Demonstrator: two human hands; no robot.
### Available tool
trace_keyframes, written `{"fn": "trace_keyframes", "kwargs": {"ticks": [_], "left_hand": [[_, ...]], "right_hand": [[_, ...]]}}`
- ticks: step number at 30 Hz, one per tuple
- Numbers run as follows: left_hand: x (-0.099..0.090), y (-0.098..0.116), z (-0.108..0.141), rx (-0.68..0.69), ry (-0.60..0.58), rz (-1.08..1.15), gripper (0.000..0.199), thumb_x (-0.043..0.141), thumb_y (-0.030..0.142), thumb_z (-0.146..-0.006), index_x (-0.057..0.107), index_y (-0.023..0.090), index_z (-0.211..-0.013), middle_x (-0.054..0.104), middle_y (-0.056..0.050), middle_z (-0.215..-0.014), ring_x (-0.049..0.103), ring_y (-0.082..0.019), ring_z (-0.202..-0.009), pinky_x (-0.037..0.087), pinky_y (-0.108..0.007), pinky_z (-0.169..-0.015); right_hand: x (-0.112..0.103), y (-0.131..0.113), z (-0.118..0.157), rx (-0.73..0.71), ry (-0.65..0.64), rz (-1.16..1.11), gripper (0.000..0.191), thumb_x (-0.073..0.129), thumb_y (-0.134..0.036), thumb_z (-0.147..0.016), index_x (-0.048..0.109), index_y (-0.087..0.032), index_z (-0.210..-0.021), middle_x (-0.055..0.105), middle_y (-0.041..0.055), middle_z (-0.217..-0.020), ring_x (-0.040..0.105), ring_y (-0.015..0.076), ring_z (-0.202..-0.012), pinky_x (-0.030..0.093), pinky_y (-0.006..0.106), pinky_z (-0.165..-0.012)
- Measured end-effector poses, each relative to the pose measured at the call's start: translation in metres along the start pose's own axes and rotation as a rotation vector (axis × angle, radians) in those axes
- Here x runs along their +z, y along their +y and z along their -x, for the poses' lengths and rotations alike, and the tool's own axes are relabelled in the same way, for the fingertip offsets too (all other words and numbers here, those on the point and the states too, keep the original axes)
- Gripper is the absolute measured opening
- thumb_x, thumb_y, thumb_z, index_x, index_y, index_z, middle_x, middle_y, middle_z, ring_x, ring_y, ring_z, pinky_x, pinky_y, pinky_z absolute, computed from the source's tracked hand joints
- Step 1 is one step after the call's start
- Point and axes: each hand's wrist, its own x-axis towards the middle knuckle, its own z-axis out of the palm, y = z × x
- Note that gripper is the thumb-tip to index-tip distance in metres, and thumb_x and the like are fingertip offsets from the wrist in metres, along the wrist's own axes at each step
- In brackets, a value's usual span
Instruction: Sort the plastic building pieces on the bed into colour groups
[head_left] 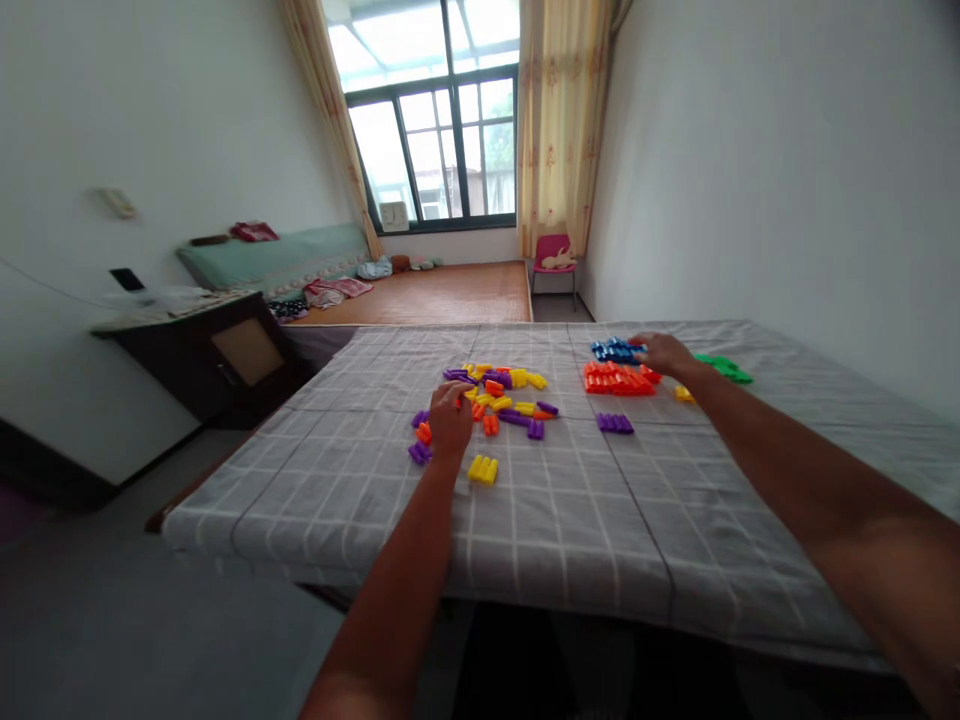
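My left hand (451, 415) reaches into a loose heap of small tube-like plastic pieces, with curled fingers touching it. Purple pieces (516, 417), yellow pieces (501, 404) and orange pieces (490, 426) lie mixed there; what is between the fingers is hidden. A yellow cluster (483, 470) lies nearer to me. My right hand (664, 353) is at the far right, its fingertips closed round what looks like an orange piece (637, 345). Beside it are a blue group (615, 350) and a larger orange group (616, 379). A purple row (615, 424) sits closer.
Green pieces (726, 368) and a few yellow ones (683, 394) lie by my right forearm. A grey checked cloth (555, 520) covers the table. Behind stand a bed (442, 290), a pink chair (553, 255) and a dark cabinet (202, 360) on the left.
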Motion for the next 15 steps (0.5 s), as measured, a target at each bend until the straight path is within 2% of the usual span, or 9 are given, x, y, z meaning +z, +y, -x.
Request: {"fn": "trace_keyframes", "kwargs": {"ticks": [2, 4, 7, 9, 12, 15], "left_hand": [[-0.001, -0.005, -0.004, -0.067, 0.118, 0.043, 0.029, 0.046, 0.009, -0.081, 0.071, 0.020, -0.091, 0.069, -0.006, -0.095, 0.062, -0.019, -0.096, 0.049, -0.034, -0.090], [-0.003, -0.009, -0.007, -0.141, 0.192, 0.054, 0.029, 0.045, 0.008, -0.080, 0.071, 0.019, -0.089, 0.069, -0.006, -0.092, 0.062, -0.019, -0.094, 0.050, -0.034, -0.088], [-0.007, -0.015, -0.007, -0.229, 0.241, 0.060, 0.031, 0.045, 0.006, -0.077, 0.071, 0.019, -0.088, 0.070, -0.006, -0.093, 0.063, -0.020, -0.095, 0.050, -0.033, -0.084], [-0.009, -0.017, -0.005, -0.266, 0.261, 0.061, 0.032, 0.045, 0.006, -0.076, 0.071, 0.019, -0.089, 0.070, -0.006, -0.095, 0.063, -0.020, -0.096, 0.051, -0.032, -0.083], [-0.010, -0.021, -0.001, -0.281, 0.273, 0.065, 0.032, 0.045, 0.005, -0.076, 0.071, 0.019, -0.088, 0.070, -0.007, -0.095, 0.063, -0.020, -0.096, 0.050, -0.033, -0.086], [-0.009, -0.021, 0.001, -0.277, 0.272, 0.091, 0.031, 0.046, 0.004, -0.075, 0.070, 0.019, -0.087, 0.070, -0.006, -0.094, 0.063, -0.020, -0.095, 0.050, -0.034, -0.089]], "right_hand": [[-0.001, -0.045, -0.002, -0.106, 0.015, -0.044, 0.033, 0.059, -0.021, -0.081, 0.071, -0.021, -0.112, 0.073, 0.0064, -0.106, 0.067, 0.0196, -0.092, 0.050, 0.028, -0.084], [0.006, -0.097, -0.001, -0.257, -0.034, -0.117, 0.035, 0.055, -0.022, -0.086, 0.068, -0.021, -0.119, 0.072, 0.0062, -0.109, 0.066, 0.0182, -0.094, 0.049, 0.029, -0.088], [0.027, -0.172, 0.003, -0.449, -0.089, -0.173, 0.040, 0.052, -0.025, -0.091, 0.061, -0.022, -0.129, 0.066, 0.0080, -0.123, 0.059, 0.0215, -0.112, 0.045, 0.034, -0.097], [0.042, -0.208, 0.005, -0.437, -0.095, -0.162, 0.043, 0.048, -0.030, -0.094, 0.054, -0.022, -0.136, 0.058, 0.0087, -0.136, 0.051, 0.0244, -0.124, 0.043, 0.038, -0.100], [0.058, -0.237, 0.003, -0.322, -0.143, -0.138, 0.044, 0.039, -0.040, -0.098, 0.052, -0.024, -0.137, 0.050, 0.0067, -0.145, 0.046, 0.0256, -0.129, 0.043, 0.039, -0.099], [0.058, -0.242, -0.001, -0.235, -0.168, -0.097, 0.045, 0.029, -0.046, -0.100, 0.064, -0.024, -0.119, 0.064, 0.0075, -0.127, 0.053, 0.0251, -0.119, 0.045, 0.036, -0.091]]}}
